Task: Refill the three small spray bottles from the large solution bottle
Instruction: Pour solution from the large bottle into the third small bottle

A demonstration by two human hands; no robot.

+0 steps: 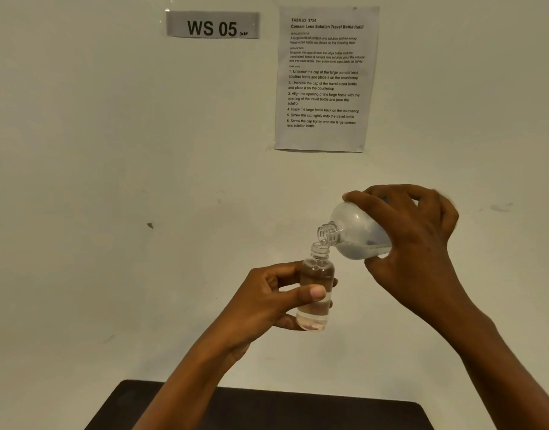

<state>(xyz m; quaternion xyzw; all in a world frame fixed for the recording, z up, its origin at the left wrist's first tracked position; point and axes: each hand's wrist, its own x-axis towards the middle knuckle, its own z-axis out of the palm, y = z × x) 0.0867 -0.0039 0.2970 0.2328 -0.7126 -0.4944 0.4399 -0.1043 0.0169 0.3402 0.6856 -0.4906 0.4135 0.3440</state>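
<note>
My left hand (267,301) grips a small clear bottle (317,276), uncapped and upright, held in the air in front of the wall. Clear liquid fills its lower part. My right hand (419,240) holds the large clear solution bottle (355,232) tipped over to the left. Its open threaded neck sits just above and touching the rim of the small bottle's mouth. A little liquid lies along the lower side of the large bottle. No other small bottles or caps are in view.
A dark table (298,408) shows at the bottom edge, below my forearms. On the pale wall behind hang a "WS 05" sign (212,25) and a printed task sheet (324,79).
</note>
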